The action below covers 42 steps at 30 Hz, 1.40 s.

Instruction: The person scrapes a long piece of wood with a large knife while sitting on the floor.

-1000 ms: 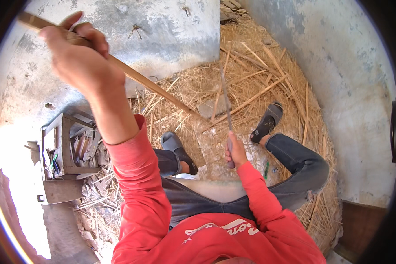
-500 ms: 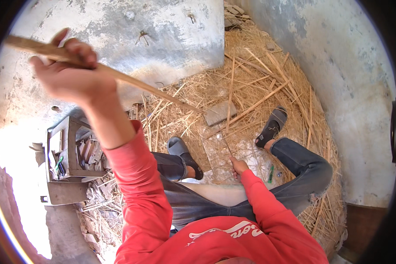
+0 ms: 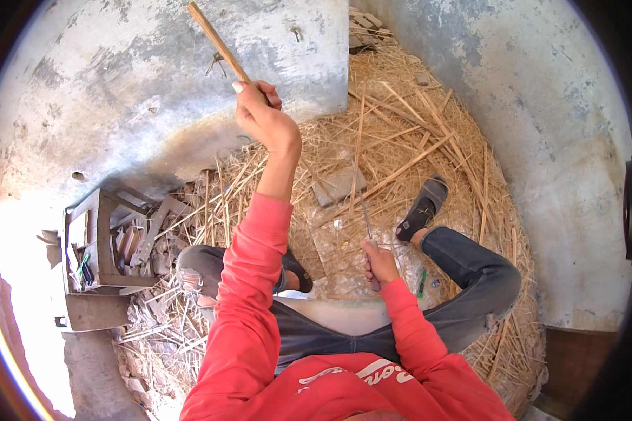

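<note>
White lettering [image 3: 386, 371] is printed on the red sweatshirt [image 3: 316, 396], part of it kinda hard to read. A wooden stick [image 3: 218, 38] is gripped in the raised left hand [image 3: 267, 123], in front of the grey wall [image 3: 119, 63]; its lower end is hidden there. A thin blade [image 3: 366, 212], barely made out against the straw [image 3: 386, 133], is held in the closed right hand [image 3: 380, 265], its handle mostly covered.

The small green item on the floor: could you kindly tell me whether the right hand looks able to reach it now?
Probably yes: the green item lies uncovered close beside the right hand, though that hand grips a thin tool, which it would likely have to put down first.
</note>
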Motion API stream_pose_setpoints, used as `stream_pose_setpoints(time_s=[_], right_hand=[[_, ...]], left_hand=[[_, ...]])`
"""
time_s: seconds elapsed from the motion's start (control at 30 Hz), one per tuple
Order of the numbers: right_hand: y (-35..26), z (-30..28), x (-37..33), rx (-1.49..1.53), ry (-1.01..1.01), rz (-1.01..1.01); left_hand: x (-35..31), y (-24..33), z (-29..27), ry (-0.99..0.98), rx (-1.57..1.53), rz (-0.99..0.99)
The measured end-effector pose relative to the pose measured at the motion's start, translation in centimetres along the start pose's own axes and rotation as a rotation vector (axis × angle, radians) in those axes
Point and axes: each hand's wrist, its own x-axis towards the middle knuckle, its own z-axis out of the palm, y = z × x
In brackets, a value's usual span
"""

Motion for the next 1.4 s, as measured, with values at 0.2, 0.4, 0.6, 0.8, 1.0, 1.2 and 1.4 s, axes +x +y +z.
stream_pose_setpoints(time_s=[0.2,0.4,0.6,0.8,1.0,1.2,1.4], right_hand=[[0.9,0.2,0.1,-0.068,-0.043,-0.042],[2.1,1.1,1.0,-0.236,0.028,-0.107],[5.0,0.3,3.1,-0.294,0.058,-0.115],[3.7,0.3,3.3,-0.353,0.044,-0.215],[-8.8,2.8,-0.4,-0.218,-0.028,-0.486],[-18.6,6.6,-4.4,0.45,-0.336,-1.065],[1.1,6.2,4.1,-0.013,-0.139,-0.471]], left_hand=[[1.4,6.0,1.6,0.008,-0.026,0.008],[2.0,3.9,2.0,-0.1,0.035,0.092],[1.3,1.5,1.9,-0.228,0.081,0.033],[3.3,-0.4,0.7,-0.558,-0.056,-0.026],[4.6,-0.9,1.5,-0.646,-0.062,-0.101],[5.4,-0.7,1.2,-0.643,-0.047,-0.102],[5.2,-0.8,1.6,-0.571,-0.025,-0.062]])
